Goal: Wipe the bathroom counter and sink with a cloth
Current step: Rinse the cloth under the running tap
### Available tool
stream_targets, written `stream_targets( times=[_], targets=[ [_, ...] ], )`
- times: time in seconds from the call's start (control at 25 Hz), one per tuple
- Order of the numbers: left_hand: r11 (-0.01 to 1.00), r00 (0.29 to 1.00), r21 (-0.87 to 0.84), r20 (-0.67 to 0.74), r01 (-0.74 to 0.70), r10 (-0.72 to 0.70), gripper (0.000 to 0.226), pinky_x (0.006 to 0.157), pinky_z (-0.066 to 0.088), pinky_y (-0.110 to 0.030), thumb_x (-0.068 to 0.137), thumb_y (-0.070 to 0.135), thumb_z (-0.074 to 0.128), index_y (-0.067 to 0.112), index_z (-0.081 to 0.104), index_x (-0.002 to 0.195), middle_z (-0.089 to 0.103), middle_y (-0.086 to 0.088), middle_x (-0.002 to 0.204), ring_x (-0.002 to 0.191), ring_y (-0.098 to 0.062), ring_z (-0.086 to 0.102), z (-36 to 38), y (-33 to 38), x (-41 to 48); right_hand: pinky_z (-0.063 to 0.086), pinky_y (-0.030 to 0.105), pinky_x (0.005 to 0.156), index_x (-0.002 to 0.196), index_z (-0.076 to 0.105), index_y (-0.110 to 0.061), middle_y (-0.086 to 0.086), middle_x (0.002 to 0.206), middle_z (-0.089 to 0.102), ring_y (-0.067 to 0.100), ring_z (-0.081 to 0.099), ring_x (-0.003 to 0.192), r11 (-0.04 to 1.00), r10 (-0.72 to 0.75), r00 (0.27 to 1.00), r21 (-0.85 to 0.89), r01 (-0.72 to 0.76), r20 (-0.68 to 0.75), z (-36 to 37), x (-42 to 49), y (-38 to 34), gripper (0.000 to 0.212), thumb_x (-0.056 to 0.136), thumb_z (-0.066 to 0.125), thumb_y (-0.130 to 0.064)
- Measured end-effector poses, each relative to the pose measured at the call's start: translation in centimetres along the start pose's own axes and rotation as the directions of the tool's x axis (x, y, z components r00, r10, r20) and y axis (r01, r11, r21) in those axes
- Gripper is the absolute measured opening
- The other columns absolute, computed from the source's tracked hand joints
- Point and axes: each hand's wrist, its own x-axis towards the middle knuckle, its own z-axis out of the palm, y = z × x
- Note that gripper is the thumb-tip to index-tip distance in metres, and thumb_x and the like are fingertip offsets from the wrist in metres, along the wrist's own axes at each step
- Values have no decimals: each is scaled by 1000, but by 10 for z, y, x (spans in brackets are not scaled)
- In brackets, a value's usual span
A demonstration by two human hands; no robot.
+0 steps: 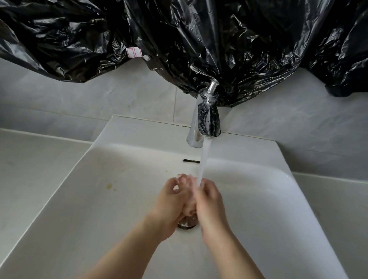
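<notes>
The white rectangular sink (96, 198) fills the lower middle of the head view, with a yellowish stain (109, 186) on its left slope. The chrome faucet (205, 121) at the back runs a stream of water (204, 161). My left hand (169, 204) and my right hand (209, 203) are pressed together under the stream, above the chrome drain (186, 222). Neither hand holds anything. No cloth is in view. The pale counter (25, 170) lies left and right of the sink.
A crumpled black plastic sheet (183, 34) hangs across the wall above the faucet, with a small pink-edged label (133, 52) on it. Grey tiles (96, 97) form the wall behind. An overflow slot (191, 161) sits below the faucet.
</notes>
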Motion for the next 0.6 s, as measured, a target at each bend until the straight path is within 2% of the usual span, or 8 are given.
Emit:
stream_targets(
  times=[0.08, 0.16, 0.24, 0.36, 0.4, 0.48, 0.56, 0.6],
  targets=[
    [999, 998, 40, -48, 33, -31, 15, 38, 27, -16, 91, 19, 50, 5, 52, 95, 49, 0, 52, 38, -12, 38, 2, -5, 3, 55, 31, 63, 83, 60, -22, 5, 89, 67, 17, 64, 75, 984, -87, 994, -151, 96, 65, 8, -4, 4, 16, 94, 51, -31],
    [987, 996, 153, -85, 54, -41, 22, 36, 29, -14, 95, 23, 44, 9, 59, 87, 49, 2, 48, 34, -10, 42, 5, -6, 2, 51, 30, 62, 72, 51, -19, 4, 80, 62, 19, 59, 71, 969, -103, 995, -228, 97, -12, 9, 1, 6, 23, 94, 49, -28],
    [964, 996, 263, -84, 41, -19, 26, 40, 32, -16, 92, 27, 48, 9, 56, 75, 49, 1, 47, 36, -11, 45, 4, -4, 0, 49, 29, 61, 71, 52, -17, 4, 75, 64, 22, 61, 71, 986, -44, 995, -162, 29, -87, 8, 7, 5, 24, 94, 49, -25],
    [965, 992, 256, 120, -57, 27, 21, 45, 34, -22, 77, 26, 60, 7, 50, 75, 45, -10, 60, 47, -15, 45, 1, -2, -3, 54, 45, 80, 76, 54, -17, 10, 85, 68, 31, 65, 84, 997, 77, 980, 4, -78, -182, 2, 12, 2, 25, 96, 46, -30],
    [973, 989, 214, 141, -82, 52, 20, 46, 37, -23, 78, 20, 61, 3, 51, 81, 49, -12, 65, 49, -16, 48, -1, -3, -1, 54, 45, 80, 80, 53, -17, 8, 85, 67, 28, 65, 83, 997, 81, 983, 20, -79, -162, 0, 11, 0, 22, 96, 47, -30],
    [982, 994, 151, 6, -113, 113, 9, 46, 42, -21, 85, 5, 55, 2, 55, 93, 59, -13, 74, 52, -15, 58, -5, -2, 7, 55, 36, 71, 92, 53, -17, 3, 87, 65, 19, 65, 77, 997, 24, 1000, 68, -22, -20, -2, 1, -7, 4, 93, 53, -21],
    [985, 985, 133, -118, -109, 125, 10, 45, 42, -20, 90, 6, 49, 6, 59, 90, 63, -9, 71, 50, -13, 59, -8, 1, 11, 52, 26, 63, 99, 58, -18, -4, 85, 68, 9, 65, 73, 997, -58, 991, 58, 51, 120, 0, -8, -11, 15, 88, 57, -7],
    [985, 986, 145, -128, -92, 111, 15, 42, 40, -18, 93, 12, 48, 8, 59, 83, 62, -5, 63, 45, -12, 57, -6, 3, 9, 52, 24, 63, 96, 61, -19, -7, 82, 69, 6, 65, 73, 996, -87, 990, 38, 83, 115, 2, -8, -9, 16, 87, 58, -6]
  ],
)
